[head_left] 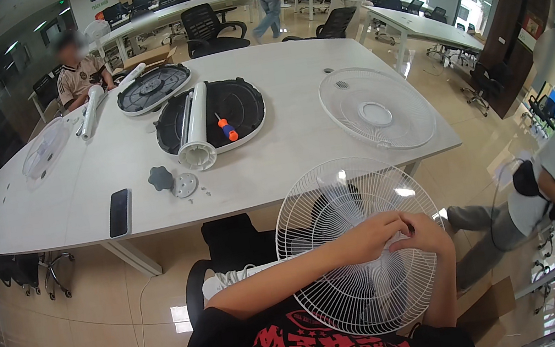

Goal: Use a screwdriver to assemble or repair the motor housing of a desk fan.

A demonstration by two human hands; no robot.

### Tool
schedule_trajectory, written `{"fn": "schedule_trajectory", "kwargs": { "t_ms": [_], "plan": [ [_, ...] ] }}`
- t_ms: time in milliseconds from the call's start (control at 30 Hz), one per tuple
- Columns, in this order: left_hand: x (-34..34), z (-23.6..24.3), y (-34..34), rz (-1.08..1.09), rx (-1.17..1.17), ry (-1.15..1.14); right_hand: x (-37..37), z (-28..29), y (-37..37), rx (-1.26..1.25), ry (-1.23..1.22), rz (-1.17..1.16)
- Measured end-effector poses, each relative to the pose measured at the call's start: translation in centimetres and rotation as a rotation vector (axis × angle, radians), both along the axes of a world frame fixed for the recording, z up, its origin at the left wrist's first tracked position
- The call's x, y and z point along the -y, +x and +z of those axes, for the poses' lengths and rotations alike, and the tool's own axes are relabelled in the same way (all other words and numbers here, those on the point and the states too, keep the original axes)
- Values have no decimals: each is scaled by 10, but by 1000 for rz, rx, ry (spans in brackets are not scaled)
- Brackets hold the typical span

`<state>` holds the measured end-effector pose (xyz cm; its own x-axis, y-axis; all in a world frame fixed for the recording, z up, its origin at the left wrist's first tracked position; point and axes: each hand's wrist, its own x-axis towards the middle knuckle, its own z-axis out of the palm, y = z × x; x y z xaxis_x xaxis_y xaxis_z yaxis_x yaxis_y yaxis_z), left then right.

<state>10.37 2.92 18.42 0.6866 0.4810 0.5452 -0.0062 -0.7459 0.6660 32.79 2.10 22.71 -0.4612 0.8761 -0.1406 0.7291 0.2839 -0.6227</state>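
Observation:
A round white wire fan guard (375,299) rests tilted on my lap, with pale see-through blades behind its wires. Both hands meet over its right half. My left hand (378,234) has its fingers bent and pressed toward the other hand. Beside it, my right hand (421,232) is closed in a pinch, its fingertips touching the left fingers. What lies between the fingertips is hidden or too small to name. On the table just beyond lies another round fan guard (375,114), flat, with a ring in its middle.
The white table (295,149) holds a black fan base (245,99) bearing a white pole (197,124) and orange-blue screwdriver (226,130). A grey knob (161,179), holed white disc (185,185), small screws and phone (120,213) lie nearer. People sit, stand and walk around.

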Motion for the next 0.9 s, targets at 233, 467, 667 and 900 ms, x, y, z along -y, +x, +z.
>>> {"fn": "schedule_trajectory", "kwargs": {
  "t_ms": [233,467,667,900],
  "plan": [
    [5,5,-5,57,10,-103,-2,-1,0,26,-4,-6],
    [1,7,-10,162,-76,-89,-2,-2,2,-1,-52,-31],
    [-4,-3,-5,-5,29,25,-3,-4,0,-27,-18,-12],
    [-5,13,-14,33,138,102,-7,-15,13,26,-71,15]
  ]
}}
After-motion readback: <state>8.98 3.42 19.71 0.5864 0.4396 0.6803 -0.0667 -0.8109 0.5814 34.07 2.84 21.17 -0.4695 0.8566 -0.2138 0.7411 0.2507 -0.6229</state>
